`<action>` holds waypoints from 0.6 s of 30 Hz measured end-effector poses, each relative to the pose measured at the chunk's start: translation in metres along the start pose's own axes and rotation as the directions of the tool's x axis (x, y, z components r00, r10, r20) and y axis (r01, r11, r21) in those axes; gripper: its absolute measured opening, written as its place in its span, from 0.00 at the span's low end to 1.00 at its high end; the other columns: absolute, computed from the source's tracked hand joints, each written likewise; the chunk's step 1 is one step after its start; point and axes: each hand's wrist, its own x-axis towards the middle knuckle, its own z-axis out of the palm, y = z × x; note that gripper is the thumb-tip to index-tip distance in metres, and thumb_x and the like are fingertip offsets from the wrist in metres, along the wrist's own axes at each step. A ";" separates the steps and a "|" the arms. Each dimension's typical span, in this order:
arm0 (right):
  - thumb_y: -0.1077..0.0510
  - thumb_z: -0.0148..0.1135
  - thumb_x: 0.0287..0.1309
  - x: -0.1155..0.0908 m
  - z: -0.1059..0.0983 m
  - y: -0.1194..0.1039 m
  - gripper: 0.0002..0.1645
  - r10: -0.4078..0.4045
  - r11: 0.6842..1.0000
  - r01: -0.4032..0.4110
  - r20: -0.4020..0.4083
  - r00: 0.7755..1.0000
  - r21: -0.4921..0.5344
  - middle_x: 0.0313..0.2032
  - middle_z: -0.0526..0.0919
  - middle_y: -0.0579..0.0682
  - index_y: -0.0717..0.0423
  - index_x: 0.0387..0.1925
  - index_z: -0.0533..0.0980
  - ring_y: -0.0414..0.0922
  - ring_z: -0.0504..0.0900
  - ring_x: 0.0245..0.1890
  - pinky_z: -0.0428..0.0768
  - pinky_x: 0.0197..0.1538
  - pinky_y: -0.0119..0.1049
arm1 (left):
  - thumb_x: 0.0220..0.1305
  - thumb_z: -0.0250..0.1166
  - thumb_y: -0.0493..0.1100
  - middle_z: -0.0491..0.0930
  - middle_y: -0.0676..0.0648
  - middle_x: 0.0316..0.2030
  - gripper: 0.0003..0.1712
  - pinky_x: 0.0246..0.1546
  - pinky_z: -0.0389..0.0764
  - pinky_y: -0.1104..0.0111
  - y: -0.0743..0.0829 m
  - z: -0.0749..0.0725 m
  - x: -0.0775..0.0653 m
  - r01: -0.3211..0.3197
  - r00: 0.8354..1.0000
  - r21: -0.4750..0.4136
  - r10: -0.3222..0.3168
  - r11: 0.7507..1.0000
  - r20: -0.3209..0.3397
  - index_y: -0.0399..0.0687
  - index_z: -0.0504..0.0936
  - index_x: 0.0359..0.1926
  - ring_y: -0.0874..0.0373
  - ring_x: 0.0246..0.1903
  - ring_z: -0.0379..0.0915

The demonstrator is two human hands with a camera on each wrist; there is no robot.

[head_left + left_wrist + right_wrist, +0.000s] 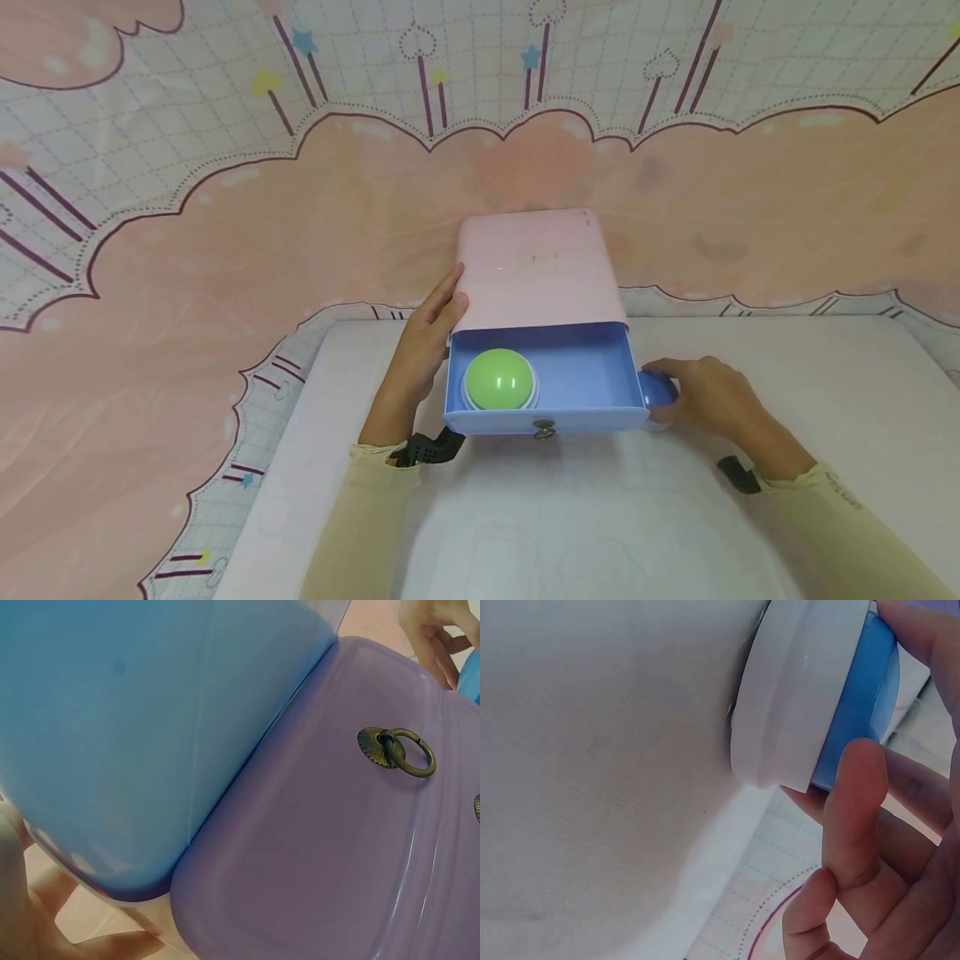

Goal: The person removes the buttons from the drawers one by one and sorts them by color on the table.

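Observation:
A pink drawer cabinet (534,267) stands at the back of the table, its top blue drawer (581,367) pulled out. Inside the drawer, on its left side, lies a round push button with a green dome (500,379) and a pale rim. My left hand (422,358) touches the cabinet's left side with its fingers extended. Beside the drawer's right wall, my right hand (712,396) holds a blue-domed push button (657,389) by its dome. In the right wrist view its white base (795,697) is close to the table, and fingers and thumb grip the blue part.
A brass ring pull (543,428) hangs on the open drawer's front. Below it, the left wrist view shows a purple drawer front (300,847) with another ring pull (409,754). A patterned pink cloth (360,225) hangs behind the white table (525,533).

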 end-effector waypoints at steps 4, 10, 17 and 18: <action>0.43 0.82 0.46 0.000 0.002 0.003 0.43 0.011 1.000 -0.012 0.013 1.000 0.009 0.50 0.87 0.62 0.56 0.62 0.79 0.57 0.86 0.43 0.84 0.50 0.62 | 0.74 0.56 0.63 0.55 0.64 0.78 0.30 0.59 0.72 0.34 0.001 0.000 -0.001 -0.004 1.000 0.005 0.004 1.000 0.004 0.86 0.62 0.74 0.45 0.77 0.57; 0.42 0.82 0.46 -0.001 0.003 0.004 0.44 0.021 0.999 -0.022 0.023 1.000 0.030 0.53 0.86 0.63 0.56 0.64 0.78 0.61 0.86 0.48 0.82 0.51 0.64 | 0.75 0.56 0.62 0.55 0.65 0.78 0.30 0.59 0.73 0.36 0.001 0.000 -0.001 -0.013 1.000 0.000 0.013 1.000 0.008 0.85 0.62 0.74 0.45 0.76 0.57; 0.41 0.81 0.47 -0.001 0.003 0.005 0.45 0.027 0.999 -0.028 0.029 0.999 0.038 0.55 0.85 0.64 0.55 0.65 0.77 0.63 0.85 0.50 0.82 0.52 0.64 | 0.75 0.56 0.62 0.54 0.65 0.78 0.30 0.59 0.73 0.35 0.000 0.000 0.000 -0.017 1.000 0.006 0.017 1.000 0.005 0.84 0.62 0.74 0.45 0.76 0.57; 0.41 0.81 0.47 -0.001 0.002 0.005 0.45 0.026 0.999 -0.027 0.029 0.999 0.037 0.55 0.85 0.64 0.55 0.65 0.77 0.62 0.85 0.49 0.82 0.52 0.64 | 0.75 0.56 0.62 0.54 0.65 0.78 0.30 0.59 0.73 0.35 0.001 0.000 0.000 -0.017 1.000 0.006 0.017 1.000 0.004 0.84 0.62 0.74 0.45 0.77 0.57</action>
